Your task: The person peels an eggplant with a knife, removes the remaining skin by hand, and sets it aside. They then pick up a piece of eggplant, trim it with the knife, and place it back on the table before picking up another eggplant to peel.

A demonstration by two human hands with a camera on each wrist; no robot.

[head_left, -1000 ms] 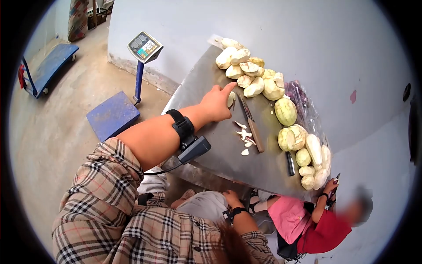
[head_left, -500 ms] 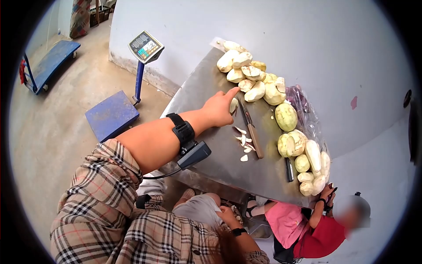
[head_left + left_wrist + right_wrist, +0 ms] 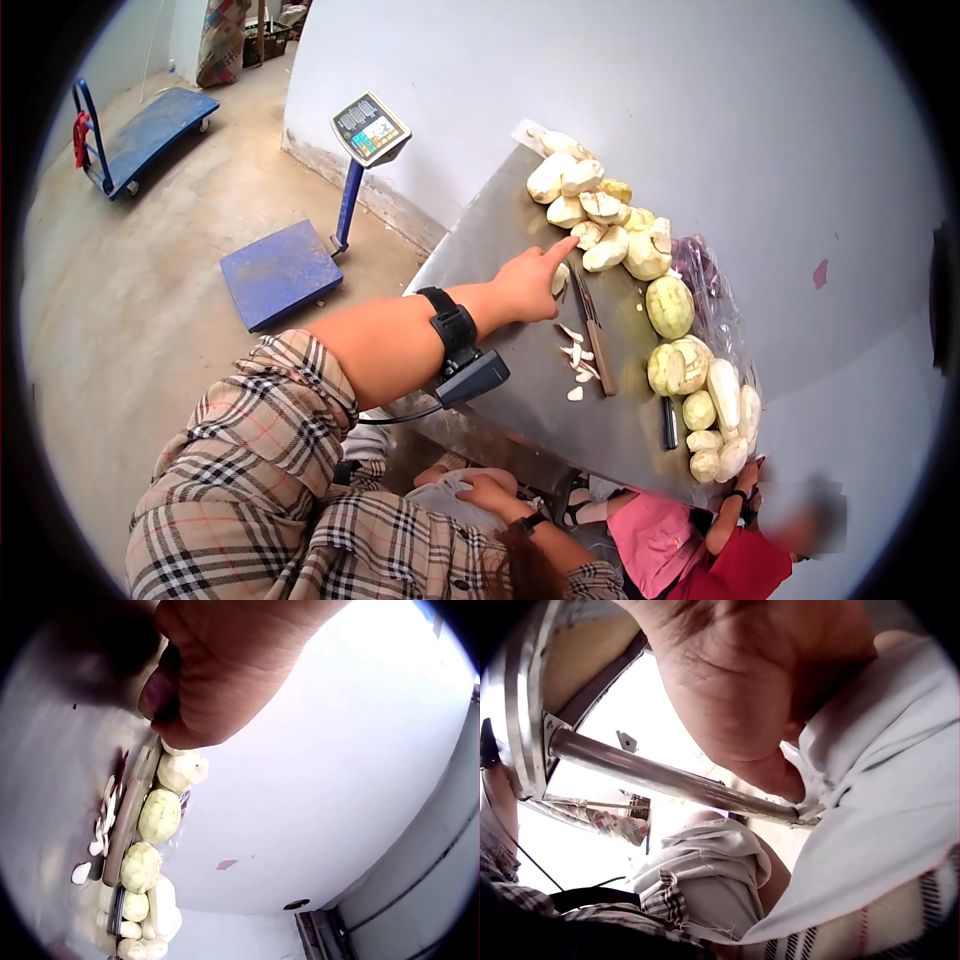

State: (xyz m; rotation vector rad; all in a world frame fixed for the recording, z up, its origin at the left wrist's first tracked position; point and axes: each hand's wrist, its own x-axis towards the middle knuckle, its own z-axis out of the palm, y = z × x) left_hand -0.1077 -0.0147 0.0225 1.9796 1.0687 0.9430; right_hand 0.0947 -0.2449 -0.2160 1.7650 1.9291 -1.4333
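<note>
My left hand [image 3: 528, 283] reaches over the metal table with its index finger straight and the other fingers curled in, holding nothing. Its index fingertip is right at a pale peeled vegetable [image 3: 588, 234] in the far heap. A greenish piece [image 3: 560, 279] shows beside the hand, partly covered by it. Close by lies a knife [image 3: 600, 355] with a tan handle, next to white slivers [image 3: 577, 352]. In the left wrist view, the thumb of my left hand [image 3: 225, 675] is bent inward. Below the table, my right hand [image 3: 487, 494] rests on my lap, over light grey cloth [image 3: 885, 757].
Peeled vegetables [image 3: 669, 306] line the table's wall side, with a clear plastic bag [image 3: 715, 285] behind. A black-handled tool [image 3: 669, 424] lies near them. Another person in red [image 3: 745, 570] sits by the table's near end. A blue platform scale [image 3: 282, 272] and trolley [image 3: 165, 128] stand left.
The head view has shifted, so the scene sits lower and further right. My left hand keeps pointing at the heap. My right hand has moved left across my lap.
</note>
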